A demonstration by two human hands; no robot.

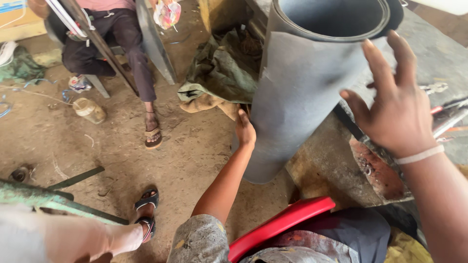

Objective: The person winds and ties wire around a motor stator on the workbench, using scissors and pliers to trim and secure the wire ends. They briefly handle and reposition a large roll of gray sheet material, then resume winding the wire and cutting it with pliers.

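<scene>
A big grey metal sheet rolled into a tube stands upright, its bottom on the dirt floor beside a steel work slab. My left hand grips the tube low on its left side, with the fingers hidden behind the wall. Up near the tube's right rim is my right hand, fingers spread, fingertips at or just off the grey wall and nothing held. A pale band circles that wrist.
A person in dark trousers sits at the upper left, one sandalled foot forward. Another sandalled foot is at the lower left beside a green metal bar. Green cloth, a plastic jar, red-handled tools, a red curved piece.
</scene>
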